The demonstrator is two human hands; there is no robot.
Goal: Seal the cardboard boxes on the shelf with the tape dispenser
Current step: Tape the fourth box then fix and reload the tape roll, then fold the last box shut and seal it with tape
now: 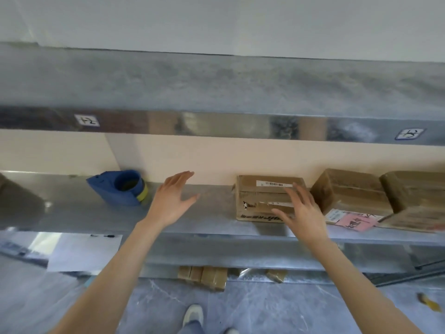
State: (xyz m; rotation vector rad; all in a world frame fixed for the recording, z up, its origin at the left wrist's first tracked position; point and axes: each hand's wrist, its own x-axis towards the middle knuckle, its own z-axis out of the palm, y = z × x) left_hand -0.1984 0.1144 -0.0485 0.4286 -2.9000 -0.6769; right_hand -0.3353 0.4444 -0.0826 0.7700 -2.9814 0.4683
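Note:
A blue tape dispenser [121,188] with a yellow-edged roll lies on the metal shelf [79,213], at the left. My left hand [172,201] hovers open just right of it, fingers spread, holding nothing. A small cardboard box [261,192] with a barcode label stands mid-shelf. My right hand [301,212] is open over the box's front right part, fingers straight; whether it touches the box I cannot tell. Two more cardboard boxes [350,191] [416,201] stand to the right, one with a pink and white label.
An upper metal shelf [216,92] overhangs the working shelf. A dark object [14,198] sits at the far left edge. Below, small brown packages [203,277] lie under the shelf on a grey floor, and a white sheet [84,251] hangs at the left.

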